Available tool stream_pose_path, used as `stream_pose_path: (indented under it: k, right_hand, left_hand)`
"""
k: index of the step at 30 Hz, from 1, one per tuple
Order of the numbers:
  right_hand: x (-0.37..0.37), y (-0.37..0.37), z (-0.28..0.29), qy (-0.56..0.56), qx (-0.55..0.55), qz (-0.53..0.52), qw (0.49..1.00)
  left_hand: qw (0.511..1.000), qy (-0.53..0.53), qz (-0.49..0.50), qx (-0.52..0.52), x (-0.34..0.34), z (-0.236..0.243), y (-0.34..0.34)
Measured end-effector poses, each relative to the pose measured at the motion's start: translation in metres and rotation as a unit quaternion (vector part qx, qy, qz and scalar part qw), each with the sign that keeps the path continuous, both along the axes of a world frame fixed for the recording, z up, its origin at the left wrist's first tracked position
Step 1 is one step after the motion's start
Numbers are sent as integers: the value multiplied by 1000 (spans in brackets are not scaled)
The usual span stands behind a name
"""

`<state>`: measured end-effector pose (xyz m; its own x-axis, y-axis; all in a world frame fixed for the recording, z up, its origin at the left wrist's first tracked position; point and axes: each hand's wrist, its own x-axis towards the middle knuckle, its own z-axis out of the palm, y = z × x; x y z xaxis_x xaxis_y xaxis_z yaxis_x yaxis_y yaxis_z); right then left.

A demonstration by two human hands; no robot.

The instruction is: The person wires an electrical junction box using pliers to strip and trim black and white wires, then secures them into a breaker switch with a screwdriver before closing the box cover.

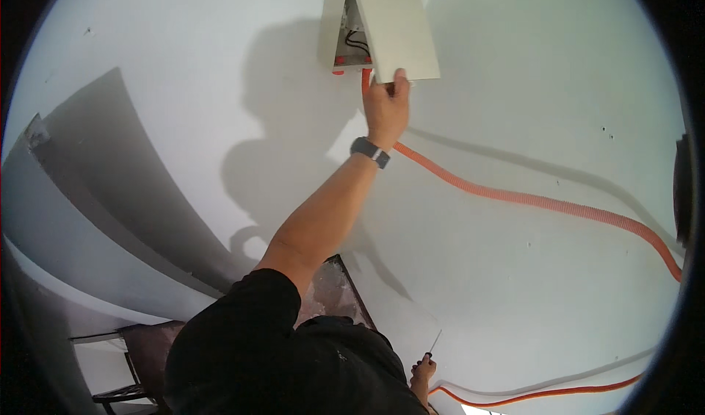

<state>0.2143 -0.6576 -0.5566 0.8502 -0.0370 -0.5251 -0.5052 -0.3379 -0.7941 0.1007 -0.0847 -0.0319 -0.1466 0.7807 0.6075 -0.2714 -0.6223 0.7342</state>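
My left hand [388, 105], with a dark watch on its wrist, grips the lower edge of a cream door [396, 29]. That door belongs to an electrical box [332, 26] on the wall and stands partly ajar. Black wires [356, 42] show inside through the gap; the rest of the interior is hidden behind the door. Down at the lower right, my right hand [423, 369] is closed round the dark handle of a screwdriver [434, 345], whose thin shaft points up.
An orange corrugated conduit [507, 194] runs from under the box across the white wall to the right. Another orange conduit [543, 396] passes low by my right hand. At left, a grey ledge [95, 217] juts out; a dark chair-like frame [121, 394] stands below.
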Motion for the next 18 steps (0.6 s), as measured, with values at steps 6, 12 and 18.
stream_pose_path:
  k: [6, 12, 18]
  right_hand:
    - [-10, 10, -11, -6, 13, 65, 998]
    - [5, -29, -49, -16, -37, 69, 997]
    - [-14, -45, -51, 31, 14, 25, 999]
  left_hand:
    - [995, 64, -74, -18, -13, -13, 21]
    - [989, -1, -120, -81, -8, -27, 56]
    - [988, 49, -108, -101, -44, -40, 86]
